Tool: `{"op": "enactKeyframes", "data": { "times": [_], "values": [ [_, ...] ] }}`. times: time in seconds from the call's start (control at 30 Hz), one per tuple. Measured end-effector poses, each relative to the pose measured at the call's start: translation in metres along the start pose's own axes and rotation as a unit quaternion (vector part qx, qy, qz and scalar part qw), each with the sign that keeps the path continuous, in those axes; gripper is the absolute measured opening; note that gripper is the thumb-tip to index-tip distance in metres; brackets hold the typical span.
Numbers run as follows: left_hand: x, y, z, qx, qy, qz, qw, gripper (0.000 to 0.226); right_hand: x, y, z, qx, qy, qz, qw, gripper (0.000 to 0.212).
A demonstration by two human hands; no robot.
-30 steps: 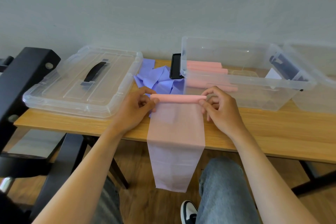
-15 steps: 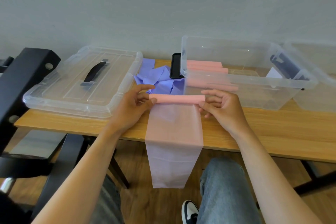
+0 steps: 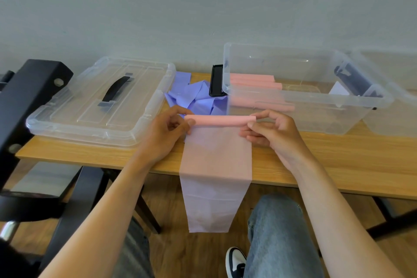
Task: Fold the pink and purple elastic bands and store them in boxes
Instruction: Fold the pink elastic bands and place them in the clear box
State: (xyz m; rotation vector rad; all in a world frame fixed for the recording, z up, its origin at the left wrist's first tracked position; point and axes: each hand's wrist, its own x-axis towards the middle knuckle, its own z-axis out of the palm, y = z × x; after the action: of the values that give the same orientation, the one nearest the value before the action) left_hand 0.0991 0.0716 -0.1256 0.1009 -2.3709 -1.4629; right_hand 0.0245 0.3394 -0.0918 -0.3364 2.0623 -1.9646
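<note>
- Pink band (image 3: 216,165): top end rolled into a tight tube (image 3: 220,120) lying crosswise on the tabletop (image 3: 316,153), just in front of the clear box (image 3: 304,97); the unrolled tail lies flat, runs over the tabletop edge and hangs toward the floor.
- Step in hand, as judged: rolling up the band. To do it well, turn both ends of the tube at the same rate so the roll stays straight and its edges line up, and keep light tension on the tail so no slack or creases get wound in.
- Risk: uneven turning would give a cone-shaped roll; thin stretchy sheet looks prone to skewing.
- Left hand (image 3: 167,133): fingers curled, thumb and fingertips pinch the tube's left end.
- Right hand (image 3: 270,133): fingers curled, pinches the tube's right end, lower fingers touching the flat tail.
- Finished pink rolls (image 3: 255,81) already sit in the box.
- Purple bands (image 3: 191,99) lie loose in a heap between box and lid (image 3: 101,101), not yet folded.
</note>
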Motion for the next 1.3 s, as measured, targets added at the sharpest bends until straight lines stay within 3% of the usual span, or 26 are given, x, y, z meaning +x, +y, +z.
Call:
{"op": "enactKeyframes", "data": {
  "times": [0.23, 0.37, 0.57, 0.73, 1.03, 1.17, 1.3],
  "values": [
    [-0.003, 0.007, -0.001, -0.038, -0.01, -0.005, 0.999, 0.013, 0.002, 0.004, 0.003, 0.009, 0.016, 0.0, 1.0, 0.014],
    [-0.002, 0.008, -0.001, -0.063, -0.011, -0.028, 0.998, 0.016, 0.002, 0.006, -0.004, -0.014, -0.023, -0.009, 1.0, 0.027],
    [-0.003, 0.006, -0.001, -0.004, -0.023, -0.015, 1.0, 0.032, 0.007, 0.01, -0.015, -0.188, -0.012, -0.063, 0.98, 0.033],
    [-0.003, 0.004, 0.0, 0.034, -0.009, 0.005, 0.999, 0.018, 0.008, 0.009, -0.013, -0.275, 0.032, -0.115, 0.954, 0.021],
    [-0.005, 0.01, 0.0, -0.03, -0.005, 0.008, 1.0, 0.016, 0.0, 0.001, -0.005, -0.052, 0.008, -0.059, 0.997, 0.01],
    [-0.003, 0.009, -0.001, -0.036, 0.01, 0.005, 0.999, 0.013, 0.002, 0.004, -0.008, -0.09, 0.002, -0.075, 0.993, 0.013],
    [-0.002, 0.003, -0.002, -0.04, 0.015, -0.011, 0.999, 0.037, 0.005, 0.008, -0.009, -0.141, -0.002, -0.1, 0.985, 0.035]
  ]
}}
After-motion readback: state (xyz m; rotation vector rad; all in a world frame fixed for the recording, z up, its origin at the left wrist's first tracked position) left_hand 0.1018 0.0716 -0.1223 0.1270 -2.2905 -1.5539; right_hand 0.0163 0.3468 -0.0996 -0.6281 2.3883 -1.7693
